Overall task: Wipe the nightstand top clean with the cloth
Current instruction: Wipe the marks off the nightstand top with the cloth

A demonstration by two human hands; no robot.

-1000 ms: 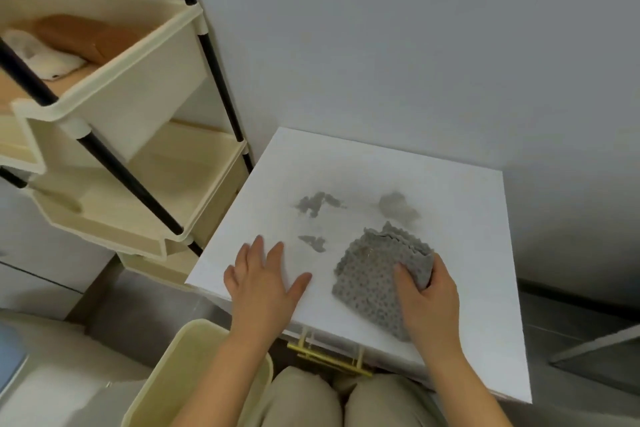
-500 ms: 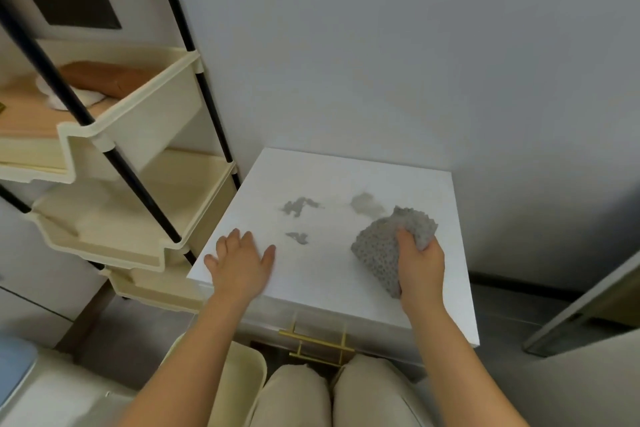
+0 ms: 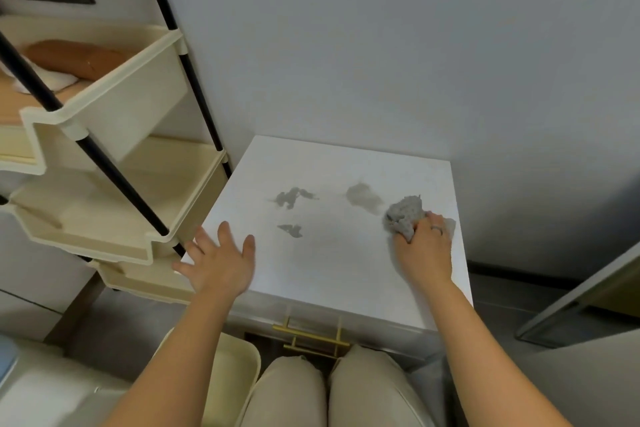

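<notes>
**Right of centre on the nightstand: cloth bunched, stains not yet wiped**

Right of centre in the frame, the grey cloth point(image 3: 405, 215) sits wadded on the white nightstand top point(image 3: 346, 274), close to its right edge. The right hand point(image 3: 424, 250) grasps it, fingers curled round the wad. Just left of it lies a pale smear point(image 3: 362, 196). Further left are two darker stains, one upper point(image 3: 291, 198) and one lower point(image 3: 291, 229), both apart from the cloth. The left hand point(image 3: 220, 262) is released, fingers spread at the top's front left corner. Whether it presses down I cannot tell.

Risks, as I judge them: a wad this tight meets little surface, so a pass may drag the marks into streaks. So near the right edge, a stroke could slip off. A leftward sweep would run into the left hand.

At upper left, a cream rack tray point(image 3: 138, 94) holds a brown oblong item point(image 3: 76, 57) and something white point(image 3: 52, 80). The cream bin point(image 3: 239, 367) at bottom centre is mostly hidden by the forearm.
</notes>
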